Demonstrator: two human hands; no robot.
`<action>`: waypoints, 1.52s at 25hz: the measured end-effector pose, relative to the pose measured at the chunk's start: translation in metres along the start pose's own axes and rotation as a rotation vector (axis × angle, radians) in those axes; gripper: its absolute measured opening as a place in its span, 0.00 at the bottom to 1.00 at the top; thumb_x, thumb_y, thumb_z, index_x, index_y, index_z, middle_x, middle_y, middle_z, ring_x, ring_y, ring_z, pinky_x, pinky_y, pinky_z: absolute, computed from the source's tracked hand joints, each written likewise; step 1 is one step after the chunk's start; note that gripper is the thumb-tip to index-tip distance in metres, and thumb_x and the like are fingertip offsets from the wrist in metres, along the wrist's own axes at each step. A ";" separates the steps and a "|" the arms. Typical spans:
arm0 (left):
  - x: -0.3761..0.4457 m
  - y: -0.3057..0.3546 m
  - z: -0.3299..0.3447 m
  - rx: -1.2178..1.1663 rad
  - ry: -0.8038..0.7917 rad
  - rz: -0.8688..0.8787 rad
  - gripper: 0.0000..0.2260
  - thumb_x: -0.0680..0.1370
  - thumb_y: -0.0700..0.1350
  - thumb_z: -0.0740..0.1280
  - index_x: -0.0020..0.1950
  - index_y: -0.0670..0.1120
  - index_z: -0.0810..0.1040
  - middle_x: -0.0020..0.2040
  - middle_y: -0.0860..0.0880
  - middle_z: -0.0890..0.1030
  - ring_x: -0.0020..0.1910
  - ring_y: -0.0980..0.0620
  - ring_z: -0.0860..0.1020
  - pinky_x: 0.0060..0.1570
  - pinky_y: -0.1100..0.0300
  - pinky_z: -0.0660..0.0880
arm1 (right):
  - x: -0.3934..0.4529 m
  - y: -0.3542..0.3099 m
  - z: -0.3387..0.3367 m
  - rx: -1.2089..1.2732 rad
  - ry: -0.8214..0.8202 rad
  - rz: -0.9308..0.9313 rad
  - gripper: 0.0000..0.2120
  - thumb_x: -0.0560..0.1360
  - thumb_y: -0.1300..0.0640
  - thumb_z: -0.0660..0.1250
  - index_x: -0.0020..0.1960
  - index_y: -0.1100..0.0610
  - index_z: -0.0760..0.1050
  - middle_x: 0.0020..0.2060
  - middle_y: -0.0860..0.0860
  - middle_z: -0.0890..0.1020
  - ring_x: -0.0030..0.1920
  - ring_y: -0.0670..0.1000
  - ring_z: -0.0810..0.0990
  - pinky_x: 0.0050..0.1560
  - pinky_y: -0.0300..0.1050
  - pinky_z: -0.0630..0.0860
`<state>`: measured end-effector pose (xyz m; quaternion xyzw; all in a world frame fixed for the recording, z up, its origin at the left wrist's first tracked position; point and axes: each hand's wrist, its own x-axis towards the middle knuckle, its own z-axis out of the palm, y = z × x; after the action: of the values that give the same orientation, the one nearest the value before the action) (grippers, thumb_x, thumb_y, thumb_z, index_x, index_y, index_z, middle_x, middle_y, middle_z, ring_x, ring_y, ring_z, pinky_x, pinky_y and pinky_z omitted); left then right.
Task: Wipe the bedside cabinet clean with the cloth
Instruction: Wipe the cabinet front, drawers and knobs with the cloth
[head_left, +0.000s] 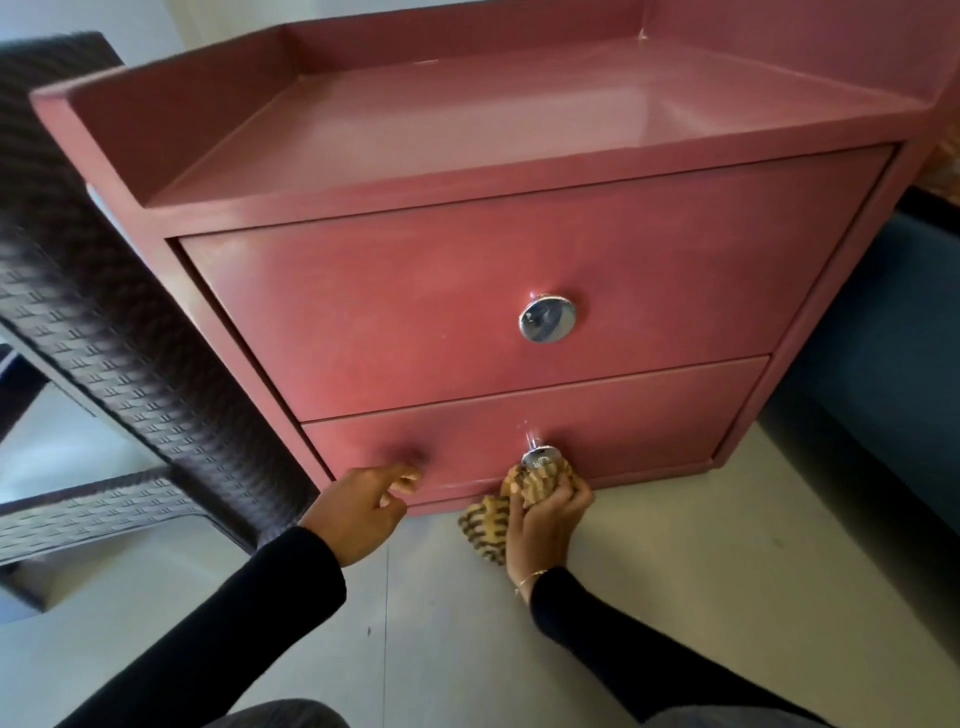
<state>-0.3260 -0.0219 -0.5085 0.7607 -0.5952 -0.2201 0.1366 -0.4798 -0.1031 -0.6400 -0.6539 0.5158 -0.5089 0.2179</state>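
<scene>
On the pale tiled floor (675, 545) stands the pink bedside cabinet (467, 291), where the right hand (545, 512) bunches the soft, limp striped cloth (540, 480) under the lower knob (537, 460), left hand (363, 501) loosely open, empty.

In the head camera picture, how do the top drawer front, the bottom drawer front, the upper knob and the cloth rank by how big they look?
1. Top drawer front
2. Bottom drawer front, foreshortened
3. Cloth, partly hidden in the right hand
4. Upper knob, though close to the visible cloth
</scene>
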 end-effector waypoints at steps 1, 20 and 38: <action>-0.002 -0.003 -0.002 0.014 0.010 -0.004 0.19 0.75 0.35 0.59 0.65 0.46 0.73 0.58 0.50 0.80 0.51 0.52 0.78 0.53 0.63 0.71 | -0.005 -0.010 0.007 0.019 -0.062 0.001 0.23 0.72 0.49 0.59 0.58 0.65 0.62 0.53 0.60 0.65 0.51 0.60 0.69 0.55 0.52 0.65; 0.005 0.015 0.009 0.102 0.208 0.137 0.19 0.70 0.46 0.54 0.54 0.49 0.79 0.52 0.55 0.82 0.43 0.53 0.79 0.47 0.61 0.74 | 0.038 0.043 -0.084 -0.313 -0.144 -0.650 0.17 0.67 0.63 0.63 0.54 0.52 0.70 0.55 0.56 0.65 0.54 0.61 0.69 0.52 0.58 0.76; 0.002 0.024 0.002 0.104 0.256 0.277 0.28 0.67 0.56 0.46 0.57 0.50 0.78 0.50 0.55 0.82 0.38 0.52 0.79 0.42 0.61 0.75 | 0.052 -0.013 -0.069 -0.229 -0.147 -0.822 0.19 0.67 0.66 0.59 0.55 0.51 0.71 0.56 0.56 0.67 0.53 0.60 0.67 0.58 0.56 0.71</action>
<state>-0.3470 -0.0302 -0.4990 0.6993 -0.6826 -0.0696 0.2007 -0.5382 -0.1288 -0.5801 -0.8594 0.2487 -0.4448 -0.0405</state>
